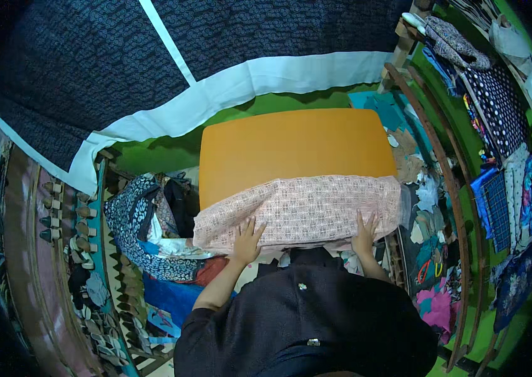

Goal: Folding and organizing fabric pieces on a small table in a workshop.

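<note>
A pale pink woven cloth (316, 204) with a grid pattern lies folded in a long strip along the near side of an orange tabletop (291, 143). My left hand (248, 242) rests on the cloth's near edge, left of the middle, its fingers spread. Farther right, my right hand (364, 235) lies on the same near edge, fingers also stretched out. Neither hand grips the cloth. Part of the cloth hangs over the table's front edge, close to my body.
Patterned fabrics (129, 207) are heaped left of the table. Shoe-shaped forms (84, 229) fill a rack at far left. Scraps (428, 229) and orange-handled scissors (429, 270) lie at right, beside a curved wooden rail (451, 182). Polka-dot cloth (495, 110) hangs beyond; a dark curtain (216, 38) is behind.
</note>
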### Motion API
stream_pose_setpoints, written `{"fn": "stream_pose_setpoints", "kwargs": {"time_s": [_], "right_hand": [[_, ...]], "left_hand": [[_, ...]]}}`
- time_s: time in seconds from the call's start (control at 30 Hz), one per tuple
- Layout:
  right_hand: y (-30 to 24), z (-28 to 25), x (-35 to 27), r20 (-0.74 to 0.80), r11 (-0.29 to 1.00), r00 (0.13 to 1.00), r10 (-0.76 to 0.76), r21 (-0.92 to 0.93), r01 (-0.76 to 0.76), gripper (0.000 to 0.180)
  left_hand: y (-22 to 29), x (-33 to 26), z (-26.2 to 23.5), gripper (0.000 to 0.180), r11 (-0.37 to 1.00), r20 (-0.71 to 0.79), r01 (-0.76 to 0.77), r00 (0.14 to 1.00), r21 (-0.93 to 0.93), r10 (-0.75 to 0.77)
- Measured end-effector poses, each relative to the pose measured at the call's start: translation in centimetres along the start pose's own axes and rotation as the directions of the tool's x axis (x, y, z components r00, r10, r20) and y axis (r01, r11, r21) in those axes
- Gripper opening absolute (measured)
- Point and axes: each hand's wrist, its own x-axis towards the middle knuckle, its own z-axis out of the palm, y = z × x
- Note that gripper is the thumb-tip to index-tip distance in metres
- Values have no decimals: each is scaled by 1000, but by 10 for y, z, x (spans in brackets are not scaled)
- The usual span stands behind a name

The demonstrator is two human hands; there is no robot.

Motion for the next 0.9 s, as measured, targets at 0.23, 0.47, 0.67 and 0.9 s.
{"fn": "stream_pose_setpoints", "kwargs": {"time_s": [0.23,0.47,0.67,0.9], "right_hand": [[-6,12,21,-37,998,998,-43,40,44,81],[-32,5,77,-42,997,999,-31,-69,28,79],[-49,0,119,-63,992,998,-3,-127,-5,80],[-74,-8,181,-95,993,994,-53,-113,42,81]], "left_hand": [[-14,19,-3,72,999,-79,7,997,-32,-10],[-24,62,-9,69,998,-103,51,993,-42,-55],[-35,110,-19,69,996,-74,78,994,-32,-81],[-58,174,-29,72,994,-66,103,992,-21,-105]]}}
